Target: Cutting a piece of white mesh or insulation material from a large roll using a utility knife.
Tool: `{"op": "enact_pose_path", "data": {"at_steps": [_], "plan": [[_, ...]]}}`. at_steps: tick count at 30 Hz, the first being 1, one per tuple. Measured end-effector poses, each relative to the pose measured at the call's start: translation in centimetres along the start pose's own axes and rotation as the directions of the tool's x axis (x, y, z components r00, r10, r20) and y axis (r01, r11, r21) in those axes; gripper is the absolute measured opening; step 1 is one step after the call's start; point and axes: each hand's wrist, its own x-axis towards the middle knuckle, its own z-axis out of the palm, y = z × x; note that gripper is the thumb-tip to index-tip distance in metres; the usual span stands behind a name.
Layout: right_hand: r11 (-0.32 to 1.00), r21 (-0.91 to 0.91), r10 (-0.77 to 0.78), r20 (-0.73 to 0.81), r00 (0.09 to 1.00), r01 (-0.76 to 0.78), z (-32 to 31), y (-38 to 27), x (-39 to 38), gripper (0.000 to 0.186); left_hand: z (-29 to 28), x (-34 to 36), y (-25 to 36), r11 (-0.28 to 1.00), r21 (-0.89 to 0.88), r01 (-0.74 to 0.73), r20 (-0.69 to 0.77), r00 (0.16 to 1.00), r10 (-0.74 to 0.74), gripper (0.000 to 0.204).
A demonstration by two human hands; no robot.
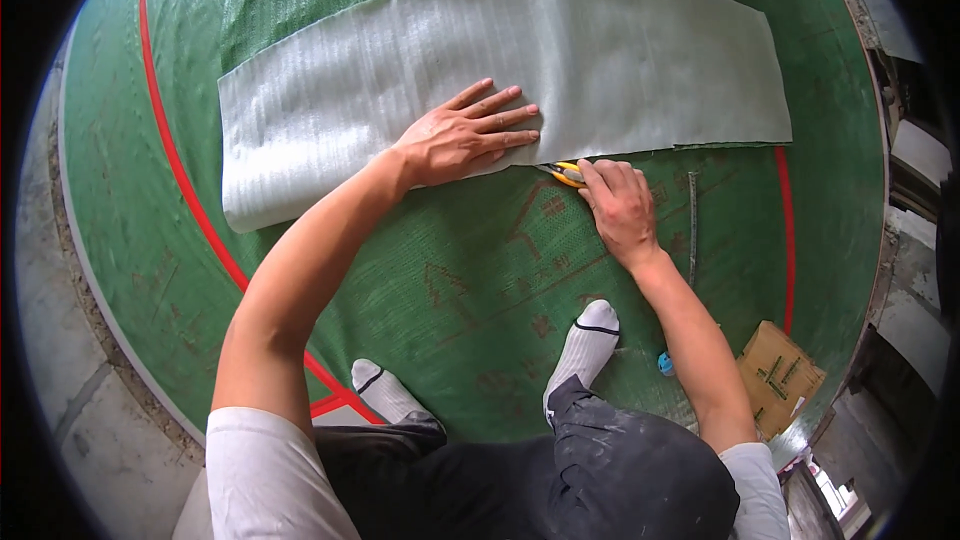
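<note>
A wide whitish-grey sheet [640, 60], with a green underside showing along its right lower edge, lies across the green floor covering [470, 310]. Flat on this sheet, near the middle of its near edge, rests my left hand [462, 137] with fingers spread. My right hand [620, 202] is closed around a yellow and black utility knife [568, 173]. The knife's tip points left and touches the sheet's near edge, just right of my left fingertips. How far the blade goes under or into the sheet cannot be seen.
Red tape lines [172, 145] cross the covering at left and right. A thin dark strip [692, 230] lies beside my right forearm. Near my right elbow are a small blue round object [666, 364] and a brown cardboard piece [778, 377]. Rubble and boards [915, 230] line the right edge.
</note>
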Motion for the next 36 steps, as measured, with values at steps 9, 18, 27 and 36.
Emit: {"op": "enact_pose_path", "data": {"at_steps": [9, 18, 27, 36], "plan": [[0.998, 0.05, 0.026, 0.022, 0.999, -0.027, -0.4, 0.5, -1.3, 0.046, -0.2, 0.2, 0.1, 0.999, -0.042, 0.021, 0.025, 0.999, -0.02, 0.054], [0.998, 0.048, 0.044, 0.057, 0.997, -0.047, -1.0, 0.0, -1.5, 0.046, 0.4, 0.1, -0.1, 0.999, -0.033, -0.003, -0.026, 1.0, 0.002, 0.053], [0.998, 0.039, 0.04, 0.051, 0.998, -0.042, -0.4, -1.0, -0.6, 0.047, 1.2, 0.3, 0.0, 0.999, -0.051, 0.012, -0.037, 0.999, -0.014, 0.047], [0.999, 0.039, -0.01, 0.07, 0.998, 0.007, 0.0, -1.3, 0.1, 0.047, 2.3, 0.3, -0.1, 0.998, -0.06, 0.006, -0.091, 0.996, -0.011, 0.047]]}}
